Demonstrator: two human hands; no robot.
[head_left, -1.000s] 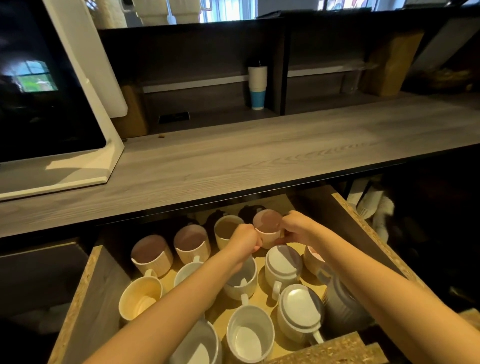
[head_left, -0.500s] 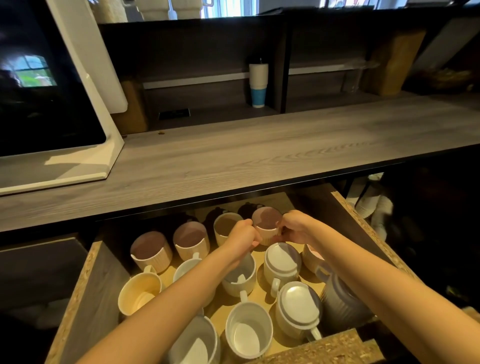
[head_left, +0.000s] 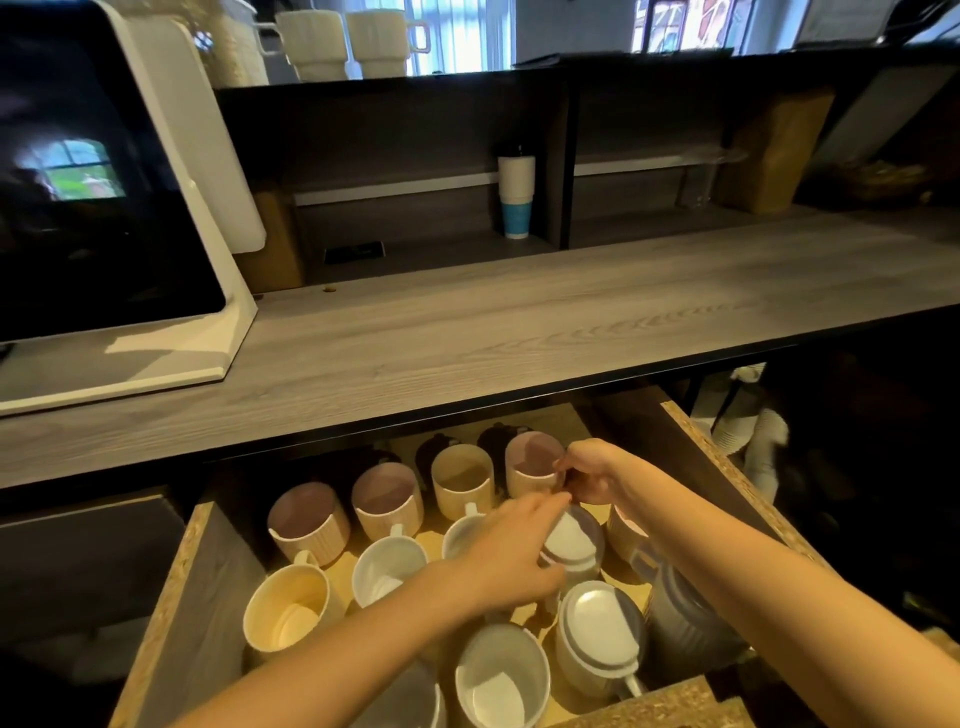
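An open wooden drawer (head_left: 205, 603) under the counter holds several mugs, cream, white and pink-lined. My right hand (head_left: 589, 475) reaches to the back row, its fingers curled against the right side of a ribbed mug with a pink inside (head_left: 531, 457), pinching its rim or handle. My left hand (head_left: 506, 553) hovers over the white mugs in the middle of the drawer with its fingers stretched loosely toward the right hand and nothing in them. A white mug (head_left: 571, 543) lies partly under its fingertips.
A grey wood counter (head_left: 519, 322) overhangs the drawer's back. A white-framed screen (head_left: 104, 208) stands on it at left. A paper cup stack (head_left: 516, 197) sits on the shelf behind. A grey ribbed jug (head_left: 680, 623) stands in the drawer's right front corner.
My left hand has let go of the back-row mug and drawn back toward me, its fingers now stretched out. My right hand stays at the pink-lined mug.
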